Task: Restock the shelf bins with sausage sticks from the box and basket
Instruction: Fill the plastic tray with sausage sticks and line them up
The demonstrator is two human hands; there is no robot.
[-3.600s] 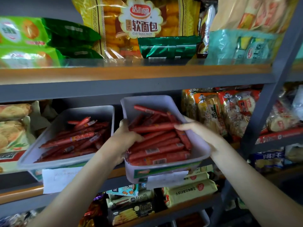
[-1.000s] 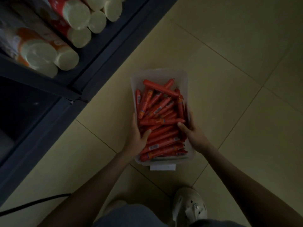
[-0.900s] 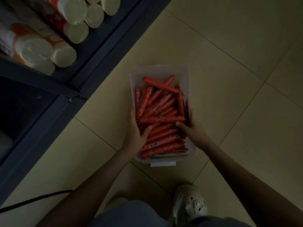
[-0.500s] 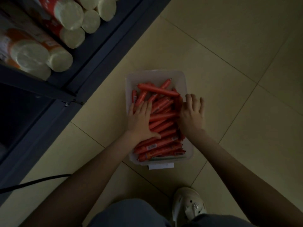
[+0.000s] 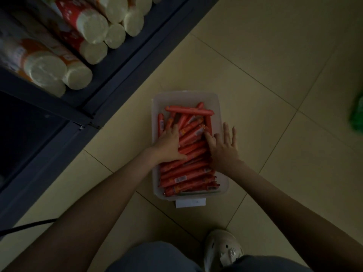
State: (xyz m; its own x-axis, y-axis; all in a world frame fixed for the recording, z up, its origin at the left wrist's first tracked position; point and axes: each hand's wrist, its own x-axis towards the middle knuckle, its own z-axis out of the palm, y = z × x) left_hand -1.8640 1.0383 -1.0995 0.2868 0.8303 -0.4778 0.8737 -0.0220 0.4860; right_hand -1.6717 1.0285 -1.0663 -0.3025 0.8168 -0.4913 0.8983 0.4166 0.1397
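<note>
Pale floor tiles [image 5: 275,55] fill my feed, with the clear bin [image 5: 223,107] of sausage sticks [image 5: 188,173] set down on them under both hands. A second ago the hands gripped the bin's sides. Now they have let go. The left hand [image 5: 169,144] lies flat on the pile, fingers straight and holding nothing. The right hand [image 5: 224,148] is spread wide, its forefinger on the sticks and its other fingers out past the bin's rim, also holding nothing. The left fingertips are lost among the dim sticks. Behind the wrists, a white label [image 5: 190,203] is unreadable. Far right of the right hand, a blurred green shape [image 5: 357,118] is cut by the frame.
</note>
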